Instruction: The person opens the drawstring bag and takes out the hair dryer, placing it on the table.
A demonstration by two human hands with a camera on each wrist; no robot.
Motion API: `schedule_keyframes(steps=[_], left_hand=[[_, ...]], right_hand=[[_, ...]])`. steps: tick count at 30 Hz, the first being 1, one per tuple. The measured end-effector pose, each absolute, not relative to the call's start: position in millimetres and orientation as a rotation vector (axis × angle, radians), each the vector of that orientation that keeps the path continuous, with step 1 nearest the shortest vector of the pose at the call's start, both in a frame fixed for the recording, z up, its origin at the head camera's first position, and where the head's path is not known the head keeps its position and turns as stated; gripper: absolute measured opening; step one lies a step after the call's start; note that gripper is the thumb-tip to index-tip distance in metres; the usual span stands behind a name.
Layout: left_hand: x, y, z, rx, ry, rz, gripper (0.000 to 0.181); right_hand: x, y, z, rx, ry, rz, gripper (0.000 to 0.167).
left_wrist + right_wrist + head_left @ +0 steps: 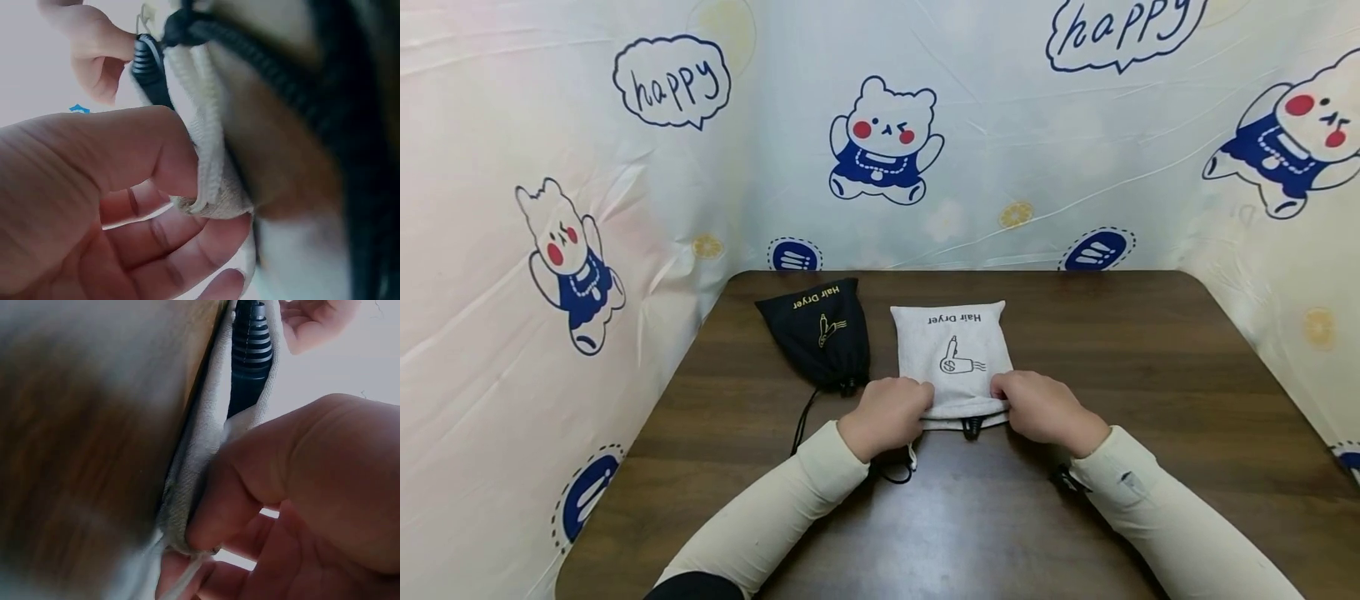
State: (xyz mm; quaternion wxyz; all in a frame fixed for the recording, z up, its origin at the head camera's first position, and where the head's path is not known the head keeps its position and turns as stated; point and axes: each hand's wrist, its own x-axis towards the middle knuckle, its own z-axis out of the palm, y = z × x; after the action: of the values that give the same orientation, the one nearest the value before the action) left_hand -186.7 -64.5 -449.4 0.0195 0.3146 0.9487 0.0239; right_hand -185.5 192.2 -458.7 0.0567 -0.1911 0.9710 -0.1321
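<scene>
A white drawstring bag [955,387] printed "Hair Dryer" lies on the table with its mouth toward me. My left hand [891,408] pinches the left corner of the mouth, where a white cord [212,137] runs between the fingers. At the right corner, my right hand [1045,408] grips the cloth edge with thumb and fingers. The mouth stands partly open between the hands. Inside it shows a black ribbed part [252,347], like a cable sleeve; the rest of what the bag contains is hidden.
Left of the white bag lies a black drawstring bag [820,342], cinched, also printed "Hair Dryer". Its black cord [803,421] trails toward my left forearm. The wooden table [1150,358] meets a printed curtain [1000,125] at the back and sides.
</scene>
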Motion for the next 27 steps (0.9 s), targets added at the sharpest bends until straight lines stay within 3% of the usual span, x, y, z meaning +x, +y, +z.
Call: schedule_keyframes(steps=[13,20,27], left_hand=[[-192,-66,-453,0.959,2.846,0.025,0.024],[-194,-68,-448,1.046,2.75,0.097,0.032],[-210,-71,-418,1.051,2.652,0.265,0.007]], right_hand=[[-186,188,-463,-0.632,2.902,-0.382,0.029],[-178,192,-456,-0.664,2.941,-0.407,0.027],[-169,196,-440,-0.731,3.056,-0.475,0.018]])
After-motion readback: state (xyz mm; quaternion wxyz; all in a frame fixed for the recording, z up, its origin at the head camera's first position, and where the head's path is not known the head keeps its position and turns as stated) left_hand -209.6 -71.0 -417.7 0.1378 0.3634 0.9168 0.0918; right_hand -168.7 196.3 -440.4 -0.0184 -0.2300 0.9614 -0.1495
